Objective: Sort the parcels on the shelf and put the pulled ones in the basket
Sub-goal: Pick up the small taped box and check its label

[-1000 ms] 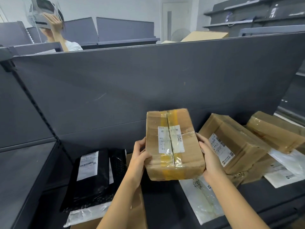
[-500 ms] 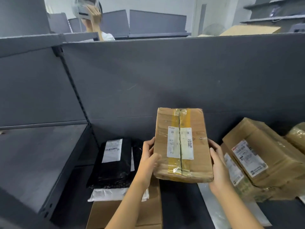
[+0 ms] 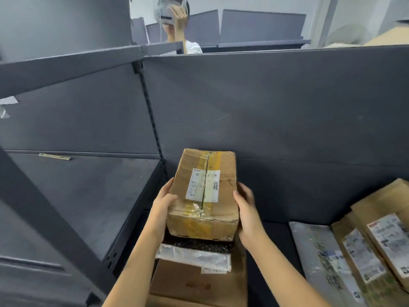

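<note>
Arms reach toward 12 o'clock, left hand (image 3: 164, 204) and right hand (image 3: 246, 209) clasping the 9 and 3 o'clock sides of the taped cardboard box (image 3: 203, 191), now over the black bubble mailer (image 3: 199, 244) on the shelf (image 3: 275, 237) that lay uncovered at its 9 o'clock earlier.

Two bare forearms (image 3: 137, 258), bare left hand (image 3: 164, 208), bare right hand (image 3: 248, 214)

Single head-worn wide-angle camera, aimed forward and down at close range; left hand (image 3: 163, 207) and right hand (image 3: 246, 208) sit centre-frame, shelf back panel (image 3: 276, 107) beyond them.
</note>
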`<action>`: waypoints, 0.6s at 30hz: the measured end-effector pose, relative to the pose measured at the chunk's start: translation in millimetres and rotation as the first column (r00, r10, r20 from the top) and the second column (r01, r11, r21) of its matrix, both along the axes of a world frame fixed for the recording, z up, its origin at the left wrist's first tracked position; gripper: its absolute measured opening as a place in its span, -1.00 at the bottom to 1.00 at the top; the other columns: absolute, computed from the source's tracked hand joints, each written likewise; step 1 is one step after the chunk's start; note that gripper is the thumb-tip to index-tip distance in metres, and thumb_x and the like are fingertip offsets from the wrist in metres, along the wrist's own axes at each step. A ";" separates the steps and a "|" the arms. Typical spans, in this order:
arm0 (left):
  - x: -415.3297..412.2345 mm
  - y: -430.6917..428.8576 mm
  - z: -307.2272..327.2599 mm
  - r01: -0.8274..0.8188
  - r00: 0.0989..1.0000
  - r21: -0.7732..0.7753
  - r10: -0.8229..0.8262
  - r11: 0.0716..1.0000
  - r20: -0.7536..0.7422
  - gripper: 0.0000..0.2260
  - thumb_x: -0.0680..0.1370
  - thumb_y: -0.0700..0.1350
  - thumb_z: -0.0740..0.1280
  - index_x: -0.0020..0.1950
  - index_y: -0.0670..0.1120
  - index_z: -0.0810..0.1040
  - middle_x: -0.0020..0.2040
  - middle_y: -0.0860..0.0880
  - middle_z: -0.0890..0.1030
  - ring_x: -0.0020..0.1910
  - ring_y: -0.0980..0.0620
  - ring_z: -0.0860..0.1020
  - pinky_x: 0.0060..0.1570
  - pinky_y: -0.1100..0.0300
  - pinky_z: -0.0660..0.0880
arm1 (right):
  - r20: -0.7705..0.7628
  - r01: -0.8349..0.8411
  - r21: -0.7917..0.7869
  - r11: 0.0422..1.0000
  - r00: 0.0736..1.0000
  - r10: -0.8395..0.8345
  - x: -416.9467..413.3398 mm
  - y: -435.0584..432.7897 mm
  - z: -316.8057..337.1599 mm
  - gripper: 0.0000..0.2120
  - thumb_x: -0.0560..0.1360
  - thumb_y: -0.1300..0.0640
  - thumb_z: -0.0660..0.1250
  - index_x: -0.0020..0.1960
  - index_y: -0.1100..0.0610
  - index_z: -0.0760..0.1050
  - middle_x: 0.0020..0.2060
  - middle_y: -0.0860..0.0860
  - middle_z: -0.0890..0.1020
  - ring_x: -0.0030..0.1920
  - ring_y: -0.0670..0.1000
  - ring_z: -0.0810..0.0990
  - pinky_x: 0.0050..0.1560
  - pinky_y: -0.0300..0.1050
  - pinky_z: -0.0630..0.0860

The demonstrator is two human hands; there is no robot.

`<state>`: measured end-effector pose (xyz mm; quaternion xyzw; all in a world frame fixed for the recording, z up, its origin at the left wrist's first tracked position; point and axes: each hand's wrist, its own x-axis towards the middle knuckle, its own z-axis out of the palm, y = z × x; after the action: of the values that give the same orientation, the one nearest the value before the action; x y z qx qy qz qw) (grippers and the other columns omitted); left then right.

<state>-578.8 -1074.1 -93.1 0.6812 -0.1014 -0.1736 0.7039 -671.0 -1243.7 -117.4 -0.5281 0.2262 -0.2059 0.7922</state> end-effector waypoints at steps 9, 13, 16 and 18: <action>30.7 20.3 -38.7 -0.098 0.989 0.061 0.104 0.993 -0.106 -0.66 0.62 -0.15 0.16 0.33 0.17 0.44 0.22 0.01 0.59 0.18 -0.05 0.57 0.20 -0.05 0.50 | -0.115 -0.033 -0.171 0.985 0.993 0.013 33.2 35.4 -32.2 -0.73 0.62 -0.06 0.11 0.31 -0.25 0.30 0.44 -0.10 0.28 0.40 -0.03 0.31 0.41 0.08 0.28; 32.0 19.9 -49.3 -0.084 0.988 0.094 0.095 0.992 -0.124 -0.69 0.62 -0.13 0.15 0.22 0.26 0.46 0.15 0.04 0.63 0.13 -0.08 0.59 0.24 -0.16 0.45 | -0.117 0.005 -0.290 0.957 0.992 -0.040 32.8 33.4 -35.8 -0.67 0.63 0.01 0.10 0.39 -0.09 0.29 0.42 -0.10 0.28 0.35 -0.12 0.29 0.34 -0.10 0.28; 34.6 21.8 -52.1 -0.055 0.988 0.119 0.071 0.991 -0.134 -0.69 0.62 -0.12 0.16 0.21 0.29 0.45 0.13 0.03 0.64 0.11 -0.10 0.60 0.25 -0.16 0.45 | -0.138 -0.005 -0.324 0.946 0.990 -0.042 34.3 34.6 -37.0 -0.65 0.63 0.04 0.11 0.41 -0.05 0.29 0.39 -0.09 0.29 0.28 -0.15 0.29 0.31 -0.13 0.27; 35.2 22.7 -52.7 -0.033 0.991 0.118 0.048 0.993 -0.127 -0.67 0.62 -0.13 0.16 0.28 0.25 0.42 0.12 0.04 0.64 0.10 -0.08 0.61 0.24 -0.12 0.46 | -0.122 0.006 -0.325 0.946 0.991 -0.048 33.6 34.1 -37.0 -0.66 0.63 0.05 0.11 0.40 -0.05 0.29 0.36 -0.10 0.31 0.24 -0.18 0.28 0.28 -0.17 0.26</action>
<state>-543.6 -1051.3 -145.8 0.7099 -0.0314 -0.2088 0.6719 -637.4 -1209.6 -154.3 -0.6598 0.2471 -0.2166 0.6757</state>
